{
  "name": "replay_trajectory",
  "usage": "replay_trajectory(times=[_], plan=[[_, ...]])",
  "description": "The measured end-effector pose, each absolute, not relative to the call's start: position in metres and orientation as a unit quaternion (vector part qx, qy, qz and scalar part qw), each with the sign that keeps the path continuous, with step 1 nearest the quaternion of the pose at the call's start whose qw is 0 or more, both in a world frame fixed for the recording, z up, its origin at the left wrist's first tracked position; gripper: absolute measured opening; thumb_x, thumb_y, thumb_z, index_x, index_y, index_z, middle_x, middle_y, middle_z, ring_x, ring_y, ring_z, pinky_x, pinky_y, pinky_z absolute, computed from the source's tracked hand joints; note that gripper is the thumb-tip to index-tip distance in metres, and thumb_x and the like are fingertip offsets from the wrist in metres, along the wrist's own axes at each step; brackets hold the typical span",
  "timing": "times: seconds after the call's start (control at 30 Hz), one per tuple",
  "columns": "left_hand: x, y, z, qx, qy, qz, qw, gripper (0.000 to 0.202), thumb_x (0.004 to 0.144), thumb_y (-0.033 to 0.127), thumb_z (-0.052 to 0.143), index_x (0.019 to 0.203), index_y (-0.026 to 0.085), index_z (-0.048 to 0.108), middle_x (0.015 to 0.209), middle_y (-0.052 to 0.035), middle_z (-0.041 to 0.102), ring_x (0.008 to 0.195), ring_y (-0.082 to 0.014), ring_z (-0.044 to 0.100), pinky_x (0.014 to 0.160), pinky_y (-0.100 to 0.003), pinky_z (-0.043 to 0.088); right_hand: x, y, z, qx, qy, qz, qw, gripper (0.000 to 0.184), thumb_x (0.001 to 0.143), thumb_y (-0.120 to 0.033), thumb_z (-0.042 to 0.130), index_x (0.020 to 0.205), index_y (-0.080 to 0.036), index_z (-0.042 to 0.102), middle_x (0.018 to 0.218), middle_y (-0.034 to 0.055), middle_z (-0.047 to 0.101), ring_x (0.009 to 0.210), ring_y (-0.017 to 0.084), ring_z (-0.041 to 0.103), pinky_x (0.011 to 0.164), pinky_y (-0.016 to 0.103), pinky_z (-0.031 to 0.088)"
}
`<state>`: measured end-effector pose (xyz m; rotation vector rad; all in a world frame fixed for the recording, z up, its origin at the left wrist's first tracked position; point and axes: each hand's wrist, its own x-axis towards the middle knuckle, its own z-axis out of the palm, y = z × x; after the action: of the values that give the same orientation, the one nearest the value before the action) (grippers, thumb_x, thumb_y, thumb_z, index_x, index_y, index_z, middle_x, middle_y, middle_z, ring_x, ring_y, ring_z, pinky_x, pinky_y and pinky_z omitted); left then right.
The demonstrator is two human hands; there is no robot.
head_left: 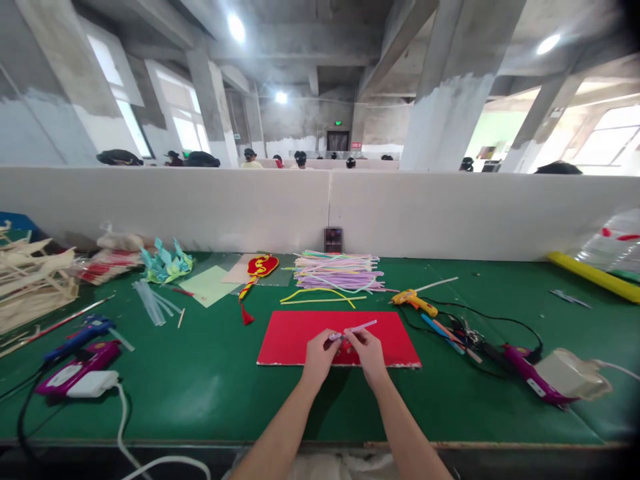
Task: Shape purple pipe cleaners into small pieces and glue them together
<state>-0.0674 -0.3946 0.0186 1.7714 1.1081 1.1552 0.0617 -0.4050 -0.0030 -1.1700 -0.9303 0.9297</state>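
Observation:
Over a red board (290, 333) on the green table, my two hands work close together on a pale lilac pipe cleaner (364, 326). Its left end looks curled at the fingers of my left hand (319, 353), which pinches it. My right hand (367, 350) grips the stem beside that curl, and the free end sticks out to the upper right. Behind the board lies a pile of pipe cleaners (337, 273) in lilac, white and pink. Loose yellow pipe cleaners (320, 295) lie between pile and board.
A yellow glue gun (415, 301) with a black cable lies right of the board. At left are a blue glue gun (83, 335), a purple power strip (80, 373), glue sticks (153, 303) and a red-and-yellow tasselled ornament (261, 267). A white partition (225, 207) stands behind.

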Motion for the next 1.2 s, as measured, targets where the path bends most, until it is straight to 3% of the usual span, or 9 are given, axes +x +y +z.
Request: replay_trajectory(times=[0.27,0.67,1.03,1.2], plan=[[-0.0668,-0.3969,0.0219,0.681,0.423,0.452,0.391,0.017,0.077,0.028,0.051,0.083,0.017,0.063,0.078,-0.0035,0.065,0.071,-0.0167,0.060,0.067,-0.026,0.045,0.0618,-0.4080,0.0016,-0.515,-0.416,0.403,0.632,0.031,0.061,-0.045,0.068,0.066,-0.015,0.065,0.061,0.0025,0.063,0.050,0.013,0.055,0.052,0.026,0.046],[-0.0702,-0.3939,0.0179,0.689,0.418,0.449,0.386,0.018,0.077,0.031,0.052,0.079,0.017,0.063,0.076,-0.0036,0.066,0.071,-0.0170,0.060,0.067,-0.025,0.045,0.0601,-0.4075,-0.0007,-0.497,-0.416,0.413,0.639,0.034,0.060,-0.044,0.070,0.077,-0.015,0.065,0.075,0.0062,0.066,0.066,0.019,0.060,0.050,0.027,0.049],[-0.0698,-0.3942,0.0142,0.702,0.412,0.445,0.373,0.014,0.075,0.024,0.053,0.076,0.017,0.064,0.070,-0.0026,0.064,0.065,-0.0155,0.058,0.062,-0.023,0.044,0.0602,-0.4088,-0.0002,-0.490,-0.415,0.409,0.648,0.028,0.065,-0.043,0.066,0.067,-0.016,0.061,0.063,0.0026,0.062,0.059,0.016,0.057,0.051,0.026,0.048],[-0.0687,-0.3941,0.0138,0.699,0.417,0.442,0.377,0.014,0.074,0.023,0.053,0.079,0.017,0.064,0.076,-0.0033,0.066,0.071,-0.0161,0.059,0.067,-0.023,0.044,0.0607,-0.4104,0.0014,-0.463,-0.394,0.429,0.668,0.029,0.068,-0.045,0.063,0.075,-0.017,0.063,0.066,0.0033,0.062,0.062,0.016,0.058,0.050,0.025,0.048]])
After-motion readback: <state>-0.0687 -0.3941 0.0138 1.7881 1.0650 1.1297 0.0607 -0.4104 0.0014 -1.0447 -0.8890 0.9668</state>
